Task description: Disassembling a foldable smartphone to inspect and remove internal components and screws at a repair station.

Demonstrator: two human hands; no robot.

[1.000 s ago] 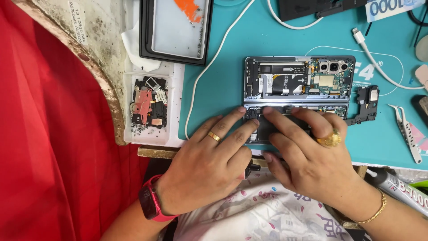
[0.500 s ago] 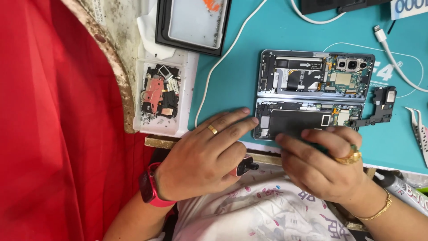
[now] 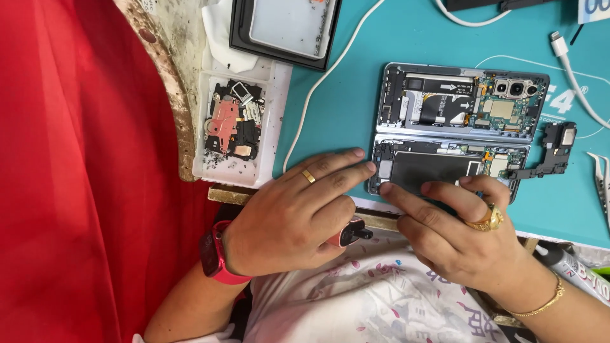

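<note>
Teal matting covered the worktop [image 3: 337, 108], and on it, just beyond both hands, lay an opened folding phone [image 3: 457, 130] with its back covers off, two halves side by side showing boards, flat cables and a dark battery. The right hand [image 3: 454, 232] rested at the near edge of the phone's nearer half, its fingers [image 3: 406, 197] partly curled with the tips touching the frame and the battery area; a gold ring sat on one finger and a thin gold bracelet [image 3: 540, 308] on the wrist. Whether anything was pinched between those fingertips could not be told. The left hand [image 3: 295, 213] lay just beside it, two fingers stretched toward the phone's near corner, the others folded around a small dark-tipped tool with a red body [image 3: 348, 234] that poked out under the palm toward the right hand. A red watch [image 3: 215, 257] circled the left wrist.

Beyond the left hand stood a white plastic tray [image 3: 273, 127] holding loose phone parts, among them a copper-coloured plate and black pieces. Farther off, past the tray, sat a black-framed flat box [image 3: 286, 28]. A white cable [image 3: 318, 95] ran between the tray and the phone. Past the right hand, touching the phone's far end, lay a small black module [image 3: 553, 149], with metal tweezers [image 3: 600, 184] beyond it. Red cloth [image 3: 76, 178] filled the space outside the left hand.
</note>
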